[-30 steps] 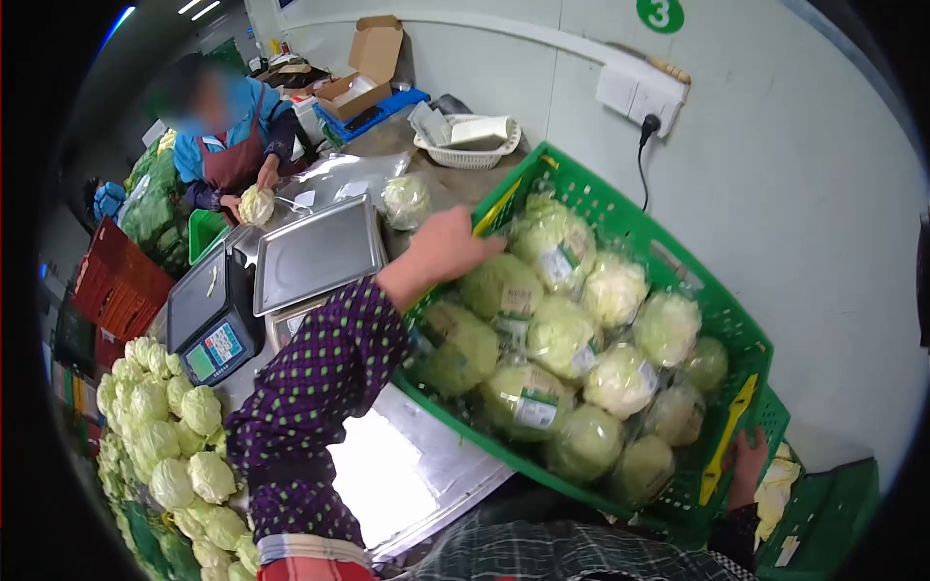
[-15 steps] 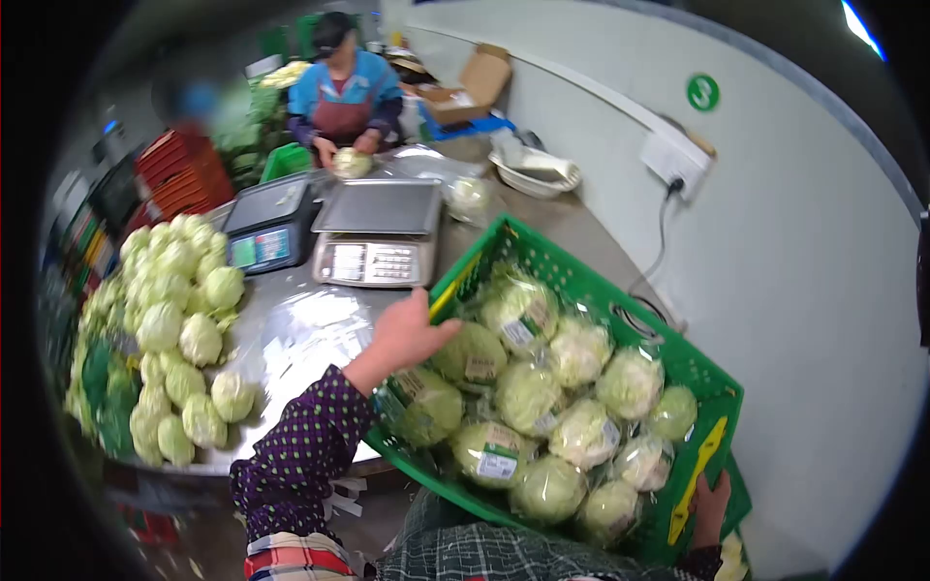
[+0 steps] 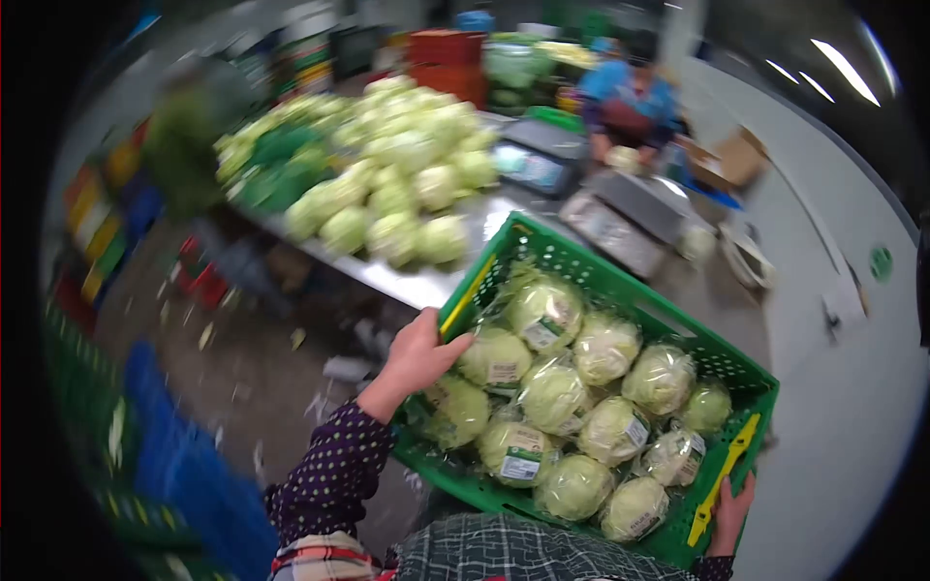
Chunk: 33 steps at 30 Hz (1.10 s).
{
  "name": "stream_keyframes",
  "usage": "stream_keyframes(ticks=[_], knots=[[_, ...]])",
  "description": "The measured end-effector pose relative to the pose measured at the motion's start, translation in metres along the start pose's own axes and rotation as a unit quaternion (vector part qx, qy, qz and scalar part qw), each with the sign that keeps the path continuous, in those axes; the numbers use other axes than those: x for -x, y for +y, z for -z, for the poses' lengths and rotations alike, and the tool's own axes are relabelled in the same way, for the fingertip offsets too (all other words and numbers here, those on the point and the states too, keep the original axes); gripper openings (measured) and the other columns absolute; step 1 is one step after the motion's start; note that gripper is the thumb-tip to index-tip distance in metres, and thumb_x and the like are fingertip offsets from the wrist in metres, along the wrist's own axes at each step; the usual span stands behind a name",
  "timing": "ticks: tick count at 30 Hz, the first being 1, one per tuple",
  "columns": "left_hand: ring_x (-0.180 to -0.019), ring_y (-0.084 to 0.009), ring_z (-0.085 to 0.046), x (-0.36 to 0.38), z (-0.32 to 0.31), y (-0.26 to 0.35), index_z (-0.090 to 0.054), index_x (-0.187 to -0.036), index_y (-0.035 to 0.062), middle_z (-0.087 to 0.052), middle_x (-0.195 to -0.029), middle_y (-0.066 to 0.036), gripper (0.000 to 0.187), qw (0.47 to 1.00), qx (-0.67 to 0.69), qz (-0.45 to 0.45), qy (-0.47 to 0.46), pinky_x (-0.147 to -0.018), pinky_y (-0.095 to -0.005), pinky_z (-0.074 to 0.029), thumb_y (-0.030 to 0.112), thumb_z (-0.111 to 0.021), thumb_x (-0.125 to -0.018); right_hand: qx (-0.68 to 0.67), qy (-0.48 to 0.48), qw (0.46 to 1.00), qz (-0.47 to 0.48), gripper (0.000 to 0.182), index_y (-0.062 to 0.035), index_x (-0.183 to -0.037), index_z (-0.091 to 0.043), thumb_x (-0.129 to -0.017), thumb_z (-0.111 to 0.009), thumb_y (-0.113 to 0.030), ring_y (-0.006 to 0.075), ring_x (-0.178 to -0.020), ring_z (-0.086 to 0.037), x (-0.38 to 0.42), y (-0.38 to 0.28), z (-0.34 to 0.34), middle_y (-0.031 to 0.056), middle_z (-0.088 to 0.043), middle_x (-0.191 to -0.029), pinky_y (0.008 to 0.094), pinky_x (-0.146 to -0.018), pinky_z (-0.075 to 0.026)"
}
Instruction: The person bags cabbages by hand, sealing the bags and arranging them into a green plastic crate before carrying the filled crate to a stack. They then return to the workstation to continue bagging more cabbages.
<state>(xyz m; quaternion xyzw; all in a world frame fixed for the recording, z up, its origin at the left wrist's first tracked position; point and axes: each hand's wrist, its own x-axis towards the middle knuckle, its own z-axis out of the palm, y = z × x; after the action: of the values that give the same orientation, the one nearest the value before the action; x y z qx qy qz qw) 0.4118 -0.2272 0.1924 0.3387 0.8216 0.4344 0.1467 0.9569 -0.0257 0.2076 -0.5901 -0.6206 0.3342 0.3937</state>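
A green plastic crate [image 3: 635,302] with yellow handle strips is held tilted in front of my body. Inside it lie several wrapped cabbages [image 3: 552,395], some bearing printed labels. My left hand [image 3: 418,351] grips the crate's left end at the rim, thumb over the inner side. At the opposite end, my right hand [image 3: 731,513] is closed around the rim beside the yellow strip, its fingers partly hidden by the crate wall.
Loose cabbages [image 3: 412,155] are heaped on the metal table [image 3: 465,284]. Two weighing scales [image 3: 620,225] stand beyond the crate. A co-worker [image 3: 635,102] is at the table's far end. Blue sheeting [image 3: 184,445] and green crates [image 3: 82,373] lie at left; scraps litter the floor [image 3: 228,363].
My view has swung left, bringing the floor and left-hand crates into sight. The crate has come away from the table edge, still in both hands.
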Motion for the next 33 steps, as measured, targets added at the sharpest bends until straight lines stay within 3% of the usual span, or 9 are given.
stream_keyframes(ticks=[2, 6, 7, 8, 13, 16, 18, 26, 33], knots=[[-0.083, -0.0360, -0.062, 0.069, 0.043, -0.027, -0.051, -0.101, -0.0019, -0.062, -0.086, -0.020, 0.055, 0.996, 0.037, 0.059, 0.048, -0.073, -0.0436, -0.046, 0.046, -0.065, -0.078, 0.092, -0.062, 0.984, 0.142, 0.053, -0.0002, -0.138, -0.034, -0.091, -0.057, -0.009, 0.0072, -0.062, -0.050, 0.000, -0.033, 0.005, 0.0091, -0.054, -0.111, 0.0216, -0.046, -0.038], [-0.079, -0.0302, -0.063, 0.249, 0.091, -0.005, -0.053, -0.105, -0.0011, -0.063, -0.082, -0.017, 0.053, 0.964, 0.016, 0.203, 0.174, -0.071, -0.0380, -0.048, 0.042, -0.069, -0.077, 0.086, -0.132, 0.977, 0.147, 0.051, 0.0024, -0.134, -0.039, -0.090, -0.059, -0.013, 0.0084, -0.070, -0.050, -0.020, -0.067, 0.013, 0.0090, -0.055, -0.108, 0.0224, -0.054, -0.041], [-0.079, -0.0298, -0.063, 0.163, -0.015, 0.023, -0.053, -0.105, -0.0009, -0.063, -0.082, -0.016, 0.053, 0.959, 0.013, 0.200, 0.201, -0.071, -0.0379, -0.048, 0.042, -0.069, -0.077, 0.112, -0.201, 0.954, 0.192, 0.053, 0.0038, -0.134, -0.038, -0.088, -0.059, -0.012, 0.0161, -0.090, -0.049, -0.096, -0.052, -0.005, 0.0131, -0.052, -0.116, 0.0277, -0.076, -0.039], [-0.079, -0.0287, -0.063, 0.211, -0.043, 0.044, -0.053, -0.106, -0.0009, -0.063, -0.081, -0.015, 0.054, 0.935, 0.007, 0.249, 0.253, -0.071, -0.0379, -0.048, 0.042, -0.069, -0.077, 0.130, -0.268, 0.925, 0.238, 0.056, 0.0053, -0.135, -0.037, -0.086, -0.060, -0.010, 0.0239, -0.111, -0.049, -0.172, -0.037, -0.019, 0.0171, -0.049, -0.125, 0.0330, -0.098, -0.036], [-0.075, -0.0225, -0.061, 0.292, -0.148, 0.077, -0.055, -0.107, -0.0014, -0.061, -0.080, -0.010, 0.055, 0.855, 0.022, 0.370, 0.362, -0.068, -0.0348, -0.047, 0.041, -0.071, -0.075, 0.031, -0.433, 0.831, 0.349, 0.054, 0.0034, -0.134, -0.038, -0.085, -0.059, -0.009, 0.0196, -0.103, -0.052, -0.263, -0.043, -0.086, 0.0144, -0.053, -0.117, 0.0304, -0.090, -0.042], [-0.074, -0.0204, -0.059, 0.261, -0.208, 0.046, -0.055, -0.107, -0.0013, -0.060, -0.080, -0.008, 0.054, 0.811, 0.019, 0.405, 0.422, -0.068, -0.0333, -0.047, 0.039, -0.072, -0.075, 0.066, -0.471, 0.795, 0.376, 0.053, 0.0023, -0.134, -0.039, -0.086, -0.059, -0.007, 0.0159, -0.092, -0.054, -0.300, -0.039, -0.194, 0.0110, -0.056, -0.109, 0.0287, -0.082, -0.044], [-0.075, -0.0300, -0.063, 0.264, -0.241, 0.042, -0.053, -0.108, -0.0011, -0.063, -0.081, -0.014, 0.057, 0.784, 0.007, 0.416, 0.461, -0.068, -0.0391, -0.048, 0.042, -0.070, -0.076, -0.009, -0.498, 0.762, 0.414, 0.053, 0.0002, -0.134, -0.040, -0.084, -0.060, -0.005, 0.0128, -0.083, -0.052, -0.310, -0.020, -0.251, 0.0056, -0.057, -0.100, 0.0264, -0.075, -0.044], [-0.075, -0.0281, -0.062, 0.238, -0.326, 0.040, -0.053, -0.107, -0.0012, -0.062, -0.081, -0.012, 0.056, 0.668, -0.043, 0.497, 0.552, -0.069, -0.0380, -0.048, 0.040, -0.071, -0.074, -0.045, -0.609, 0.667, 0.426, 0.059, 0.0060, -0.133, -0.037, -0.081, -0.064, -0.005, 0.0164, -0.095, -0.057, -0.337, -0.010, -0.433, 0.0150, -0.059, -0.111, 0.0280, -0.082, -0.047], [-0.075, -0.0264, -0.063, 0.266, -0.427, 0.061, -0.055, -0.105, -0.0021, -0.063, -0.083, -0.013, 0.049, 0.563, 0.005, 0.497, 0.660, -0.068, -0.0371, -0.048, 0.034, -0.071, -0.077, -0.067, -0.668, 0.561, 0.485, 0.059, 0.0008, -0.132, -0.041, -0.080, -0.065, -0.009, 0.0135, -0.074, -0.054, -0.310, -0.015, -0.475, 0.0079, -0.060, -0.088, 0.0291, -0.069, -0.047]])
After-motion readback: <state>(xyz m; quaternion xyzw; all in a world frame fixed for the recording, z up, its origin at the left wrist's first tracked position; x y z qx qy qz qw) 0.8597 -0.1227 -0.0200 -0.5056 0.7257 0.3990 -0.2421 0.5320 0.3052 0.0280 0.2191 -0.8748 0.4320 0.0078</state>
